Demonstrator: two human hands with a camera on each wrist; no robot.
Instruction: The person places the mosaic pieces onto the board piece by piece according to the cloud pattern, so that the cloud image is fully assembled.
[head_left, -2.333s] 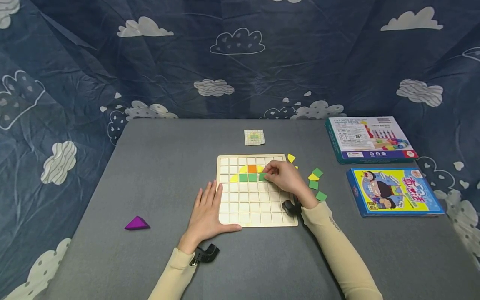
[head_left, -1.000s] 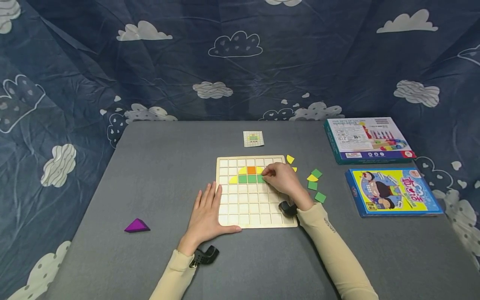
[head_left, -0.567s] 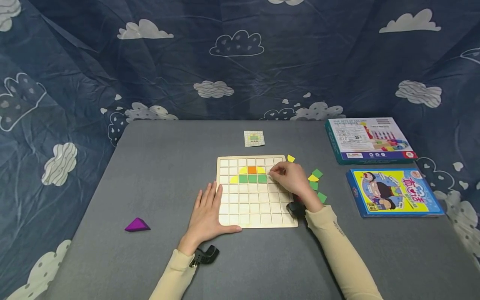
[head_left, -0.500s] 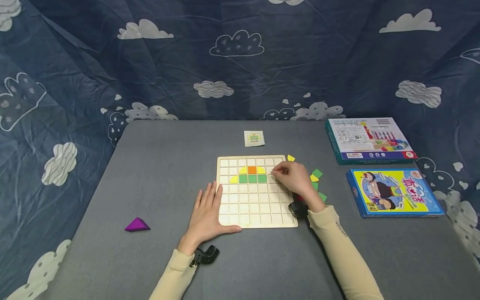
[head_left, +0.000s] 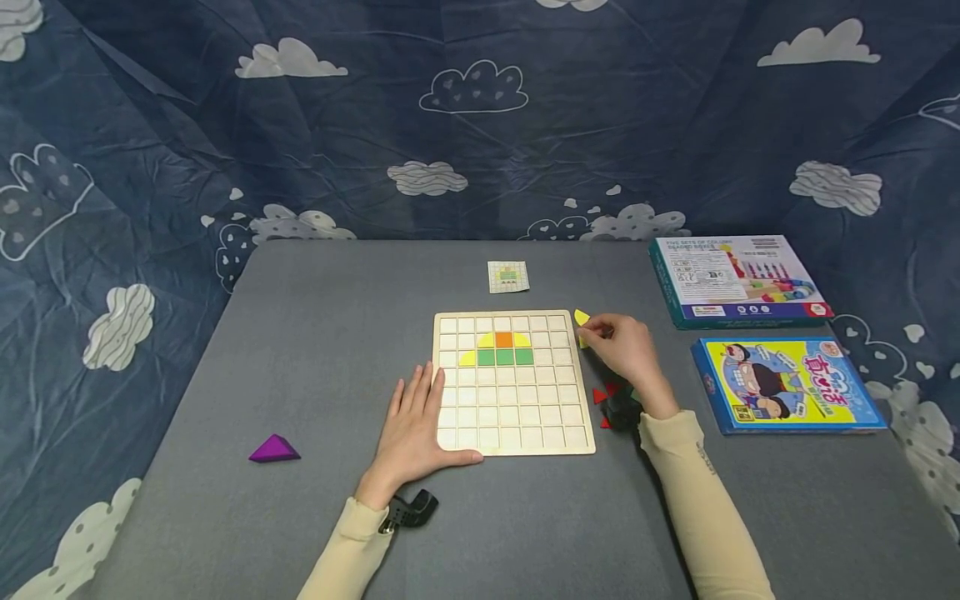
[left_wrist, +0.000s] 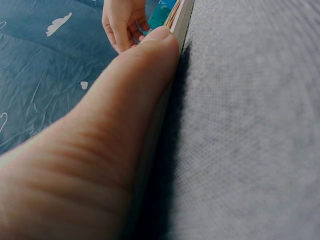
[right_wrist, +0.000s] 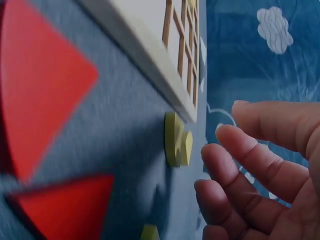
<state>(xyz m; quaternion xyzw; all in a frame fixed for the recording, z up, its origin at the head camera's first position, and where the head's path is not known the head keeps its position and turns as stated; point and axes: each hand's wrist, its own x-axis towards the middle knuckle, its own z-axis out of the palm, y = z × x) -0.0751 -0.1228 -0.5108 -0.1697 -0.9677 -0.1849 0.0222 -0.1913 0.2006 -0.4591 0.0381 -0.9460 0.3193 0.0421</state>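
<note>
A pale wooden grid board (head_left: 516, 408) lies mid-table. Set in its upper cells are an orange square (head_left: 504, 339), a row of green squares (head_left: 506, 357) and yellow quarter-round pieces (head_left: 486, 341). My left hand (head_left: 412, 429) rests along the board's left side, fingers straight, thumb at the near edge. Beyond the board's far right corner, my right hand (head_left: 626, 343) hovers over loose yellow pieces (head_left: 581, 317). In the right wrist view its fingers (right_wrist: 235, 142) are bent loosely, apart from the yellow pieces (right_wrist: 173, 137), holding nothing.
Red pieces (head_left: 599, 396) lie right of the board, partly hidden by the wrist camera (head_left: 621, 410). A small pattern card (head_left: 508, 277) lies behind the board. Two boxes, one teal-edged (head_left: 738, 279) and one blue (head_left: 787, 383), stand right; a purple block (head_left: 274, 449) lies left.
My right hand set a green square at the row's right end, let go and moved right, off the board to the yellow pieces. Red pieces came into view. My left hand stayed put.
</note>
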